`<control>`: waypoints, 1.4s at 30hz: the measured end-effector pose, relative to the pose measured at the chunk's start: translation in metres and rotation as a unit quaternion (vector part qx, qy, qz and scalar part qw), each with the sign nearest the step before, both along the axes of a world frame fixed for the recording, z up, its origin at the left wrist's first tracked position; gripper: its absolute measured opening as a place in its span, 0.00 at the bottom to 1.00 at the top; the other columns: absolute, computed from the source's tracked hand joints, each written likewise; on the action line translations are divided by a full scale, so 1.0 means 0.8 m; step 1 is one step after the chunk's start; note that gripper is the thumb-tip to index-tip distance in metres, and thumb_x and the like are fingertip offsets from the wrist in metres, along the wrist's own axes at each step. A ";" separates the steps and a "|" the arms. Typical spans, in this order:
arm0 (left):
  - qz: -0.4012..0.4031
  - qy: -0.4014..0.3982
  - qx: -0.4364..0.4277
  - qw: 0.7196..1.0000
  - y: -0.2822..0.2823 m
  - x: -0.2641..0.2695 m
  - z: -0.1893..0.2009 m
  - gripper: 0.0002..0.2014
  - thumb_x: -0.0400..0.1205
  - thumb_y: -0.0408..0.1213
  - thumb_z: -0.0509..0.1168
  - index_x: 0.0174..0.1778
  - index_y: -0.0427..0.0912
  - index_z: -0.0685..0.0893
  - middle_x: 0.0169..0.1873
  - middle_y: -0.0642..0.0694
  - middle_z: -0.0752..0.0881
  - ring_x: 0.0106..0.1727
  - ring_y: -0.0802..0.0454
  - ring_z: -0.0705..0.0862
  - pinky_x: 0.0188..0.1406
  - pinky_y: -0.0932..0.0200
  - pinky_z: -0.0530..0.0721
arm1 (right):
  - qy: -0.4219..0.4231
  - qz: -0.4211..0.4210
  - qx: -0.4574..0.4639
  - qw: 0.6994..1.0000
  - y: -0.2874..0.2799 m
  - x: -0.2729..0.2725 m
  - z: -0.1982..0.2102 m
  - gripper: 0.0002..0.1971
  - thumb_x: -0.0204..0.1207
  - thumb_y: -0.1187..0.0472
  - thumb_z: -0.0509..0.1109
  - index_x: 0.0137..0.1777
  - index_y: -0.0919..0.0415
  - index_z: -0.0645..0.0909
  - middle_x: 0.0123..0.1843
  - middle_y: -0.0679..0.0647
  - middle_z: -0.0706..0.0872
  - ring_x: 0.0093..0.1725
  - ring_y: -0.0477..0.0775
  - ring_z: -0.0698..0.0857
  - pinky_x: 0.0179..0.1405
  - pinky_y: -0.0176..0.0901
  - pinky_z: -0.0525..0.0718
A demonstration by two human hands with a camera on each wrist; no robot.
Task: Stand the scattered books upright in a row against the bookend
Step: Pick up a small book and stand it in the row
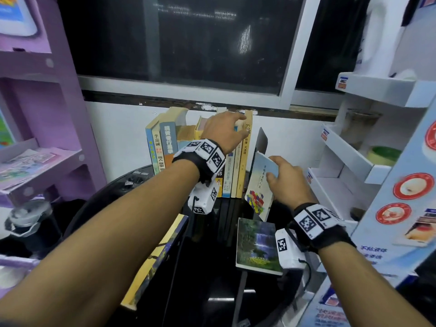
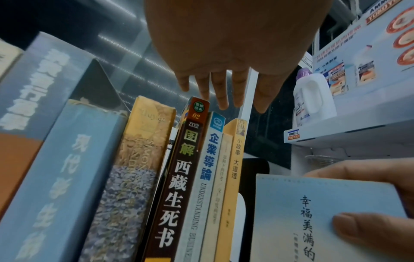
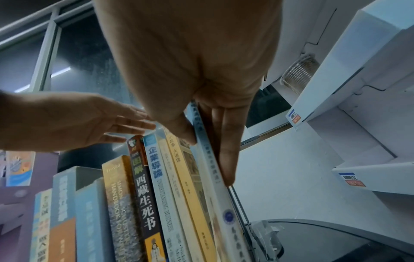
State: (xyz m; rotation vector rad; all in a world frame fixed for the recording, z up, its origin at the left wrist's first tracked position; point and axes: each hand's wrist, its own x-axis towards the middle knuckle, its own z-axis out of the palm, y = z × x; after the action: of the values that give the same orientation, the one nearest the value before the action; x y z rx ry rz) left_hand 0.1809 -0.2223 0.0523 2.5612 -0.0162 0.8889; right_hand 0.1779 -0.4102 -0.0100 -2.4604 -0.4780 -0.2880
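A row of upright books [image 1: 165, 147] stands at the back of the black round table [image 1: 212, 291]. My left hand [image 1: 236, 123] lies over the tops of the rightmost ones, fingers straight; the left wrist view shows these fingers [image 2: 220, 92] spread just above the spines [image 2: 179, 177]. My right hand [image 1: 273, 168] pinches a light-blue book [image 1: 258, 190], tilted between the row and the black bookend [image 1: 260, 142]. In the right wrist view the thumb and fingers [image 3: 226, 159] clamp this book [image 3: 215, 191] near its top. Two books lie flat: a green waterfall one [image 1: 256, 246] and a yellow-purple one [image 1: 155, 263].
A purple shelf unit [image 1: 42, 114] stands at the left and a white cardboard display rack [image 1: 354, 161] close on the right, holding a white bottle [image 2: 313, 99]. A dark window [image 1: 188, 43] and white wall lie behind the books.
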 end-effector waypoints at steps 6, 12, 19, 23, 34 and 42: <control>0.002 0.062 0.050 0.997 0.013 0.041 -0.007 0.27 0.80 0.56 0.63 0.76 0.55 0.73 0.75 0.49 0.75 0.77 0.48 0.69 0.78 0.42 0.63 | -0.010 -0.009 0.000 1.000 0.021 0.028 -0.006 0.20 0.84 0.61 0.61 0.75 0.55 0.71 0.56 0.65 0.84 0.52 0.66 0.85 0.51 0.52 0.85; -0.007 0.046 0.089 0.995 0.022 0.056 -0.021 0.27 0.82 0.56 0.62 0.79 0.59 0.69 0.79 0.51 0.70 0.81 0.49 0.62 0.79 0.46 0.63 | -0.004 -0.009 0.000 1.000 0.042 0.049 -0.017 0.22 0.84 0.62 0.61 0.78 0.55 0.69 0.57 0.69 0.83 0.56 0.70 0.84 0.57 0.57 0.83; -0.004 0.002 0.087 0.996 0.029 0.058 -0.030 0.27 0.78 0.50 0.68 0.75 0.61 0.73 0.75 0.56 0.74 0.79 0.52 0.66 0.75 0.43 0.71 | 0.017 0.027 0.027 0.999 0.056 0.068 -0.032 0.25 0.83 0.65 0.65 0.79 0.53 0.67 0.59 0.68 0.84 0.56 0.67 0.84 0.59 0.54 0.83; 0.013 0.008 0.072 0.997 0.027 0.057 -0.031 0.28 0.78 0.49 0.70 0.74 0.62 0.72 0.75 0.59 0.74 0.81 0.53 0.63 0.76 0.43 0.69 | 0.054 0.050 0.022 0.997 0.062 0.073 -0.031 0.32 0.81 0.64 0.68 0.83 0.51 0.61 0.65 0.66 0.80 0.61 0.66 0.84 0.64 0.52 0.80; 0.033 0.015 0.059 0.998 0.027 0.056 -0.033 0.28 0.77 0.51 0.70 0.74 0.66 0.71 0.74 0.57 0.76 0.81 0.55 0.62 0.74 0.42 0.71 | 0.006 0.038 0.005 0.999 0.058 0.079 -0.025 0.34 0.78 0.69 0.68 0.82 0.53 0.61 0.59 0.68 0.83 0.56 0.68 0.85 0.58 0.57 0.85; 0.035 0.012 0.064 0.997 0.030 0.061 -0.035 0.28 0.77 0.52 0.70 0.73 0.66 0.71 0.74 0.58 0.76 0.81 0.56 0.63 0.72 0.44 0.71 | 0.043 0.085 0.045 0.994 0.068 0.092 -0.039 0.39 0.78 0.71 0.69 0.84 0.48 0.57 0.66 0.63 0.82 0.60 0.62 0.86 0.61 0.53 0.85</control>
State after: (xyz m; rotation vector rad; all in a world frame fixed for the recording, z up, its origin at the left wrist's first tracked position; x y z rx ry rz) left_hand 0.2299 -0.1984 0.0242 2.7067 0.0247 0.9105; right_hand 0.2514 -0.3557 -0.0414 -2.3176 -0.6198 -0.1304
